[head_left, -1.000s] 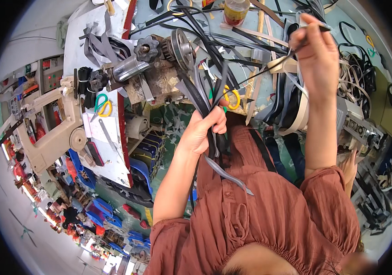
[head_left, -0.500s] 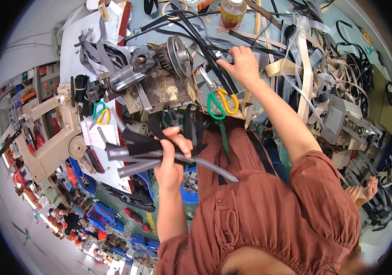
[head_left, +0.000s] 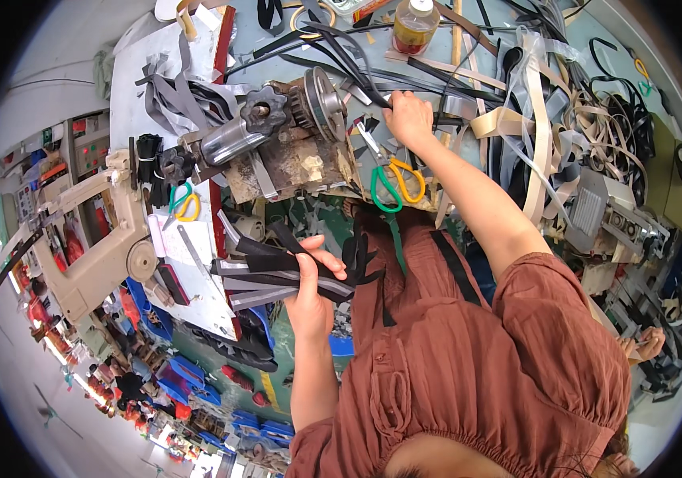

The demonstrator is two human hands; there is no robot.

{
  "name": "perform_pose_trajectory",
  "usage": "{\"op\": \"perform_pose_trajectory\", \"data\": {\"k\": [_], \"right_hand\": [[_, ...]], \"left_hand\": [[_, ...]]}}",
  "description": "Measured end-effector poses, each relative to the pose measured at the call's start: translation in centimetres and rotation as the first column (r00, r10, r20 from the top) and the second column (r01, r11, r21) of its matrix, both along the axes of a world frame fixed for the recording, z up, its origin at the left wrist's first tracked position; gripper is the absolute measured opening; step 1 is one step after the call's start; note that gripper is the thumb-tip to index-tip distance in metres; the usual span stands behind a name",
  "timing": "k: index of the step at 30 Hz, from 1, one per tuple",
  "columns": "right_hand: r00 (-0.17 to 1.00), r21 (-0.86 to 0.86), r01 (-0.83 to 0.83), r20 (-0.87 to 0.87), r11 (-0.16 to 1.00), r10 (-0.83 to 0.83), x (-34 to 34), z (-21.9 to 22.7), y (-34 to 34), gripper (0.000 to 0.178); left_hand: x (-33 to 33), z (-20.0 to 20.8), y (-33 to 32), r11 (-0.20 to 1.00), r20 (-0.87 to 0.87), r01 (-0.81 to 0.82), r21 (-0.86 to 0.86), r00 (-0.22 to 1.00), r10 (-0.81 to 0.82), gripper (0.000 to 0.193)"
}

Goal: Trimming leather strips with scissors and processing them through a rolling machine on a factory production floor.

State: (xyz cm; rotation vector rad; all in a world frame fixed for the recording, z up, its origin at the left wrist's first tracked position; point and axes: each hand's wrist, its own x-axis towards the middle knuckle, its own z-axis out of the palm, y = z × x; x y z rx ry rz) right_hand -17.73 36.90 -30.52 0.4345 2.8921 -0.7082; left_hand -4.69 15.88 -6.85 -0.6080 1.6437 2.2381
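Note:
My left hand (head_left: 315,299) holds a bundle of short grey and black fabric strips (head_left: 253,277) above my lap, its fingers wrapped round them and their ends fanning out to the left. Over the worktable, my right hand (head_left: 409,119) is closed on a black strap (head_left: 363,70) that bends up and away to the left. Other long black straps lie on the table beyond it. Below that hand, scissors (head_left: 386,188) with green and yellow handles rest at the table's front edge. A worn machine (head_left: 297,151) with a black knob and metal wheel stands left of them.
A jar of yellowish liquid (head_left: 415,30) stands at the back. Tangled beige and black straps (head_left: 588,127) heap up on the right. To the left, a second pair of scissors (head_left: 187,205) lies on a white table near a beige sewing machine (head_left: 90,239). Another person's hand (head_left: 645,344) shows at right.
My right hand, spread before, has closed on a black strap and pulled it up. The left hand's bundle has shifted slightly right, and its long grey strip no longer juts across my clothes.

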Motion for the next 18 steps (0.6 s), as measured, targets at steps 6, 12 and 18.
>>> {"op": "perform_pose_trajectory", "data": {"k": [6, 12, 18], "right_hand": [[0.969, -0.472, 0.226, 0.199, 0.852, -0.148, -1.7, 4.4, 2.9, 0.034], [0.991, -0.81, 0.116, 0.13, 0.575, -0.018, -2.5, 15.6, 6.7, 0.036], [0.451, 0.034, -0.632, -0.796, 0.774, 0.403, 0.2, 27.8, 4.8, 0.017]], "left_hand": [[0.0, 0.0, -0.3, 1.0, 0.008, -0.003, 0.024, 1.0, 0.002, 0.027], [-1.0, -0.4, 0.2, 0.967, 0.197, -0.031, 0.253, 0.98, -0.02, 0.023], [-2.3, -2.1, 4.2, 0.769, 0.391, -0.085, 0.633, 0.893, -0.223, 0.025]]}}
